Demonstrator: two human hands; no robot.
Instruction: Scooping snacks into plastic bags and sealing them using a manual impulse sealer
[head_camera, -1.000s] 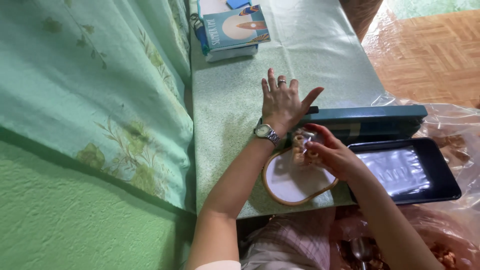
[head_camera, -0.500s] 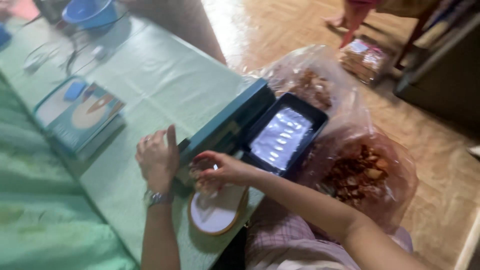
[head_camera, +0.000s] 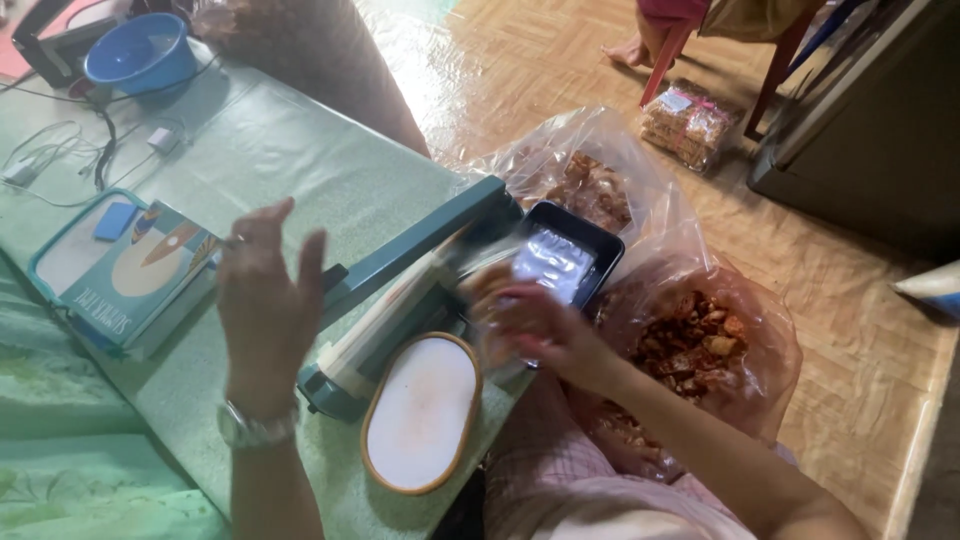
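Note:
My left hand (head_camera: 265, 300) hangs open above the table, fingers spread, a watch on its wrist, just left of a teal heat sealer (head_camera: 410, 270) whose arm stands raised. My right hand (head_camera: 540, 335) is blurred at the sealer's right side and grips a small clear bag of snacks (head_camera: 487, 285). In front of the sealer lies an oval white plate with a wooden rim (head_camera: 420, 410), nothing on it. A black tray (head_camera: 600, 245) with a shiny clear sheet in it sits just beyond my right hand.
Two big clear bags of fried snacks (head_camera: 705, 345) (head_camera: 590, 190) stand on the floor right of the table. A book (head_camera: 140, 270), cables and a blue bowl (head_camera: 140, 50) lie on the green tablecloth at left. A wrapped snack packet (head_camera: 690, 125) and someone's foot (head_camera: 625, 50) are on the wooden floor.
My left hand has lifted off the sealer and opened, and the sealer's arm has come up. My right hand has pulled the small bag away to the right. The view has swung rightwards.

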